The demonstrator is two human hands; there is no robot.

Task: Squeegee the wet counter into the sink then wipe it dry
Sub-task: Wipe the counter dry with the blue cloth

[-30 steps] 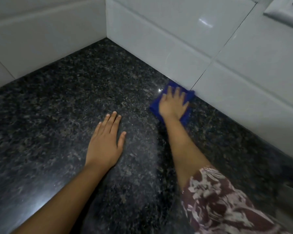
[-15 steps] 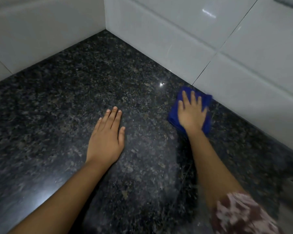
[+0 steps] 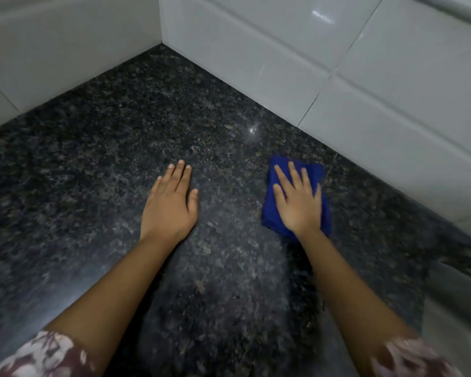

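Note:
A dark speckled granite counter (image 3: 114, 164) fills the view. On it, right of centre, lies a folded blue cloth (image 3: 278, 170). My right hand (image 3: 298, 200) presses flat on the cloth with straight, spread fingers. To its left, my left hand (image 3: 169, 205) rests palm down on the bare stone, fingers straight and together. At the lower right edge shows part of the grey metal sink (image 3: 457, 303). No squeegee is in view.
White tiled walls (image 3: 283, 50) meet in a corner at the counter's far end and run along its right side, close behind the cloth. A pale wall (image 3: 52, 50) bounds the left. Floral sleeves (image 3: 38, 355) show at the bottom.
My right hand has slid the blue cloth away from the tiled wall, back toward me and rightward along the counter. The left hand has stayed flat in place.

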